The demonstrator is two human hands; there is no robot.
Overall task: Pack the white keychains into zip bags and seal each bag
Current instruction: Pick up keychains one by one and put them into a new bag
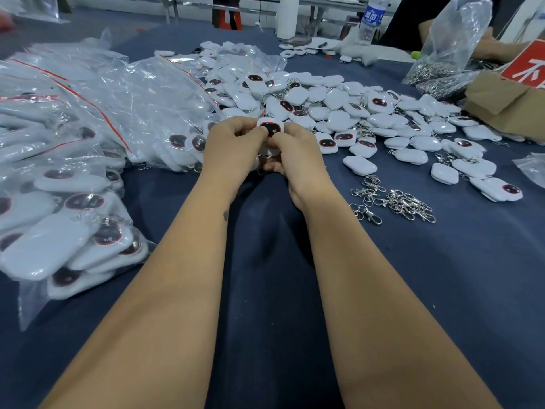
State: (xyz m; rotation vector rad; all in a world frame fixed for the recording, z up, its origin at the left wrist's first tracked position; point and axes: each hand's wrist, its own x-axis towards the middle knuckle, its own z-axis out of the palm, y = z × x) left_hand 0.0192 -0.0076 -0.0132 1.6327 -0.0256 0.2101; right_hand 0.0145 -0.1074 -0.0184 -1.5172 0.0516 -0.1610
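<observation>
Both hands, left [233,149] and right [290,154], pinch one white square plastic keychain [270,129] in curled fingers above the dark blue tabletop [442,276], seemingly readying it for bagging.

Readable text is scarce: red sign [528,64] at far right edge shows one large white Chinese character, "不", cut off by the frame. Water bottle [372,19] has a blue label, white characters too blurred to read.

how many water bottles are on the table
1: a water bottle with a blue label stands at the far right end of the table. More may be hidden behind the plastic bags.
</observation>
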